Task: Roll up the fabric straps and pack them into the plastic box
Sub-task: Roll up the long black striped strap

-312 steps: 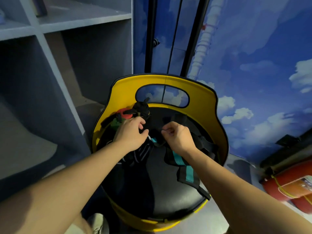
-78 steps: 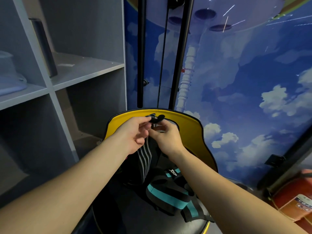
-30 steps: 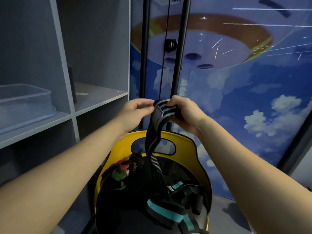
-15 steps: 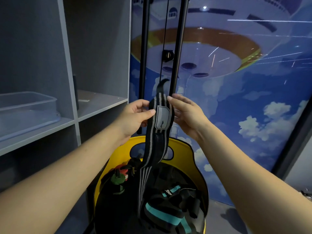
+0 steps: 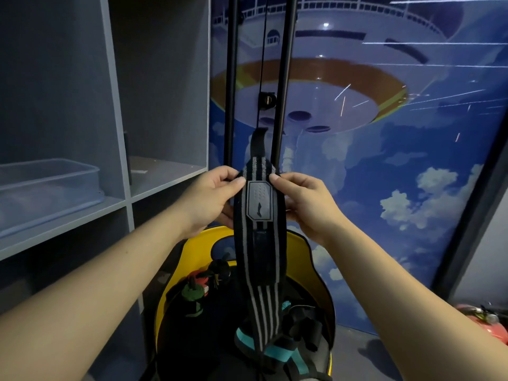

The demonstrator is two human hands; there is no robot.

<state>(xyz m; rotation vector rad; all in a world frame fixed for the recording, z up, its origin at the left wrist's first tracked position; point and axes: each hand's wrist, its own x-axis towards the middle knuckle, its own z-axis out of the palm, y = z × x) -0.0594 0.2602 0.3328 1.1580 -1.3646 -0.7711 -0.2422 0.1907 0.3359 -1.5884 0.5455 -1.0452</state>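
Left hand: the left hand [image 5: 211, 199] is pinching the left edge of the striped strap [image 5: 259, 215] between thumb and curled fingers, up above the yellow chair [image 5: 316, 259].
Right hand: the right hand [image 5: 308, 204] is pinching the strap's right edge in the same way, level with the left hand.
Striped strap: it is hanging upright between the two hands, black with grey stripes, its grey rubber patch [image 5: 259, 200] facing the camera; a narrow end is sticking up above the fingers and the long tail is dropping down to the chair seat.
Other straps: a black and teal strap [image 5: 277, 353] is lying on the chair seat, under the hanging tail; small dark rolled bundles [image 5: 198, 290] are sitting at the seat's back left.
Plastic box: the clear plastic box [image 5: 46, 185] is sitting on the grey shelf [image 5: 68, 218], well to the left of the chair and higher.
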